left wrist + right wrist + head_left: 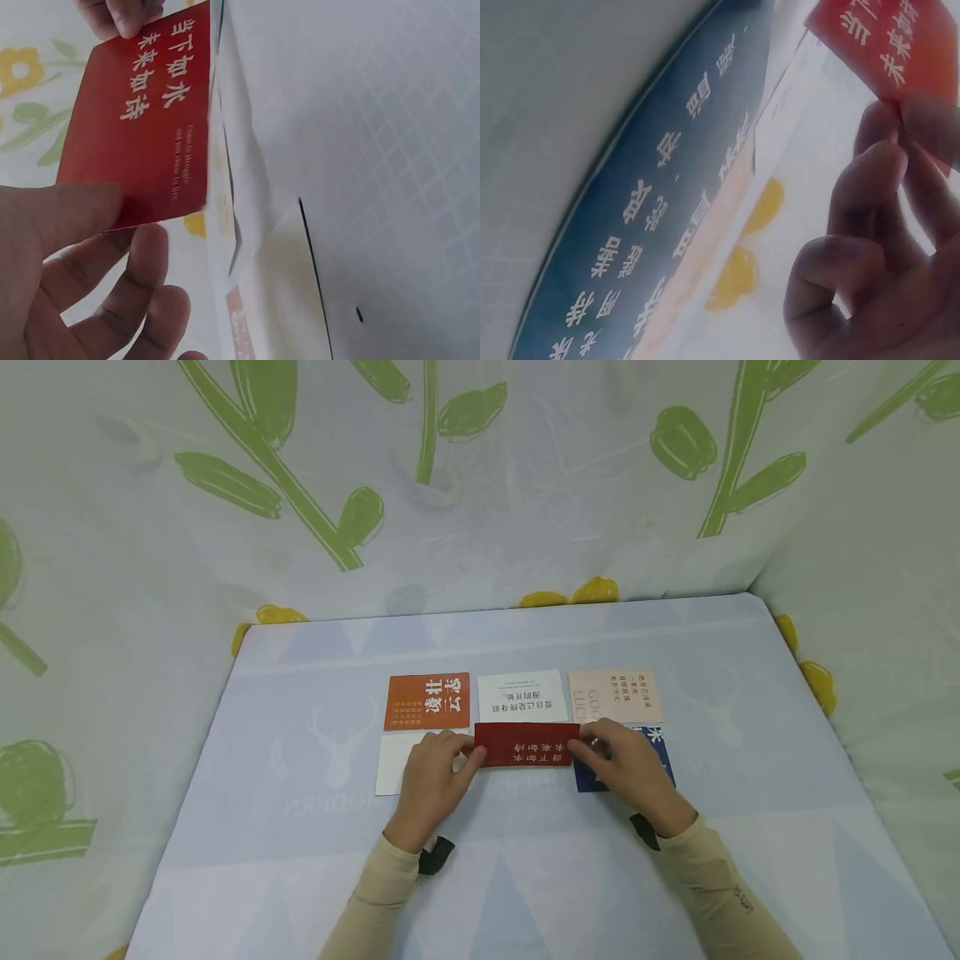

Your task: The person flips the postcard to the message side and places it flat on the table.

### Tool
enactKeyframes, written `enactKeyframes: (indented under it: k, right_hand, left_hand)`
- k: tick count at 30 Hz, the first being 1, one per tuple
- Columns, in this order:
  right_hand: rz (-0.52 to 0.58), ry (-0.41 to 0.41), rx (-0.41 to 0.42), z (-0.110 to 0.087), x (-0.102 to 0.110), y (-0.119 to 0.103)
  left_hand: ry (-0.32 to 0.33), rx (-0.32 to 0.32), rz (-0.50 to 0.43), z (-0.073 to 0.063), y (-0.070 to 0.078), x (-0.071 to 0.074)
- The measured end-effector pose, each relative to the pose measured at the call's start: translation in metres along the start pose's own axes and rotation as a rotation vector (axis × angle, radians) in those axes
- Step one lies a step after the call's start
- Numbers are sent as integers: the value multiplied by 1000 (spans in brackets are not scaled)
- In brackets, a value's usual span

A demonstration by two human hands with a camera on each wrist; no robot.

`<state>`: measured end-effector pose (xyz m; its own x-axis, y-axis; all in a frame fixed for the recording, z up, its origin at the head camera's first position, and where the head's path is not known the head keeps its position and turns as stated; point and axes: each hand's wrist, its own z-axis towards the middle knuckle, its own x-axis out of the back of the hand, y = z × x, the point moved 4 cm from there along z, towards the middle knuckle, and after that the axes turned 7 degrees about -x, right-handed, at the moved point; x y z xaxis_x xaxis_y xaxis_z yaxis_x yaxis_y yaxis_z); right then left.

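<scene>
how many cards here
6. Red card in left hand and right hand. Left to right, far: orange card, printed white card, pink card; near: white card, blue card. More may be hidden.

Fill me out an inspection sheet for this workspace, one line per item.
Surface: pale table with a faint printed pattern.
Job's things: red card with white writing, held up above the table.
Other cards: orange card, back white card and pink card in the back row; front white card and blue card nearer the person, both partly covered by the hands in the head view.
Clutter: nothing seen.
Hands: left hand pinches one end of the red card, right hand the other.
Cables: nothing seen.
Surroundings: pale walls printed with green plants and yellow flowers.
</scene>
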<state>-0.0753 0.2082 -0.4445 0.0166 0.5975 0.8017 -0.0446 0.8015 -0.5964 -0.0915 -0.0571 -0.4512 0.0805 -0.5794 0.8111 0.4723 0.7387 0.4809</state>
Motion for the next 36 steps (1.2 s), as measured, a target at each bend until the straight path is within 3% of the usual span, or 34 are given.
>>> enactKeyframes:
  k: [6, 14, 23, 30, 36]
  right_hand:
    - [50, -2, -12, -1, 1, 1]
    - [155, 13, 42, -1, 4, 2]
    - [174, -24, 57, -2, 2, 6]
    - [193, -56, 59, -4, 1, 7]
    - [180, -76, 68, -5, -1, 7]
  left_hand:
    - [4, 4, -79, 1, -1, 2]
    - [-41, 24, -243, 1, -5, 2]
    - [-93, 39, -277, -1, -12, 3]
    - [-70, 16, -297, 0, -12, 4]
    - [-61, 40, -309, -2, -11, 6]
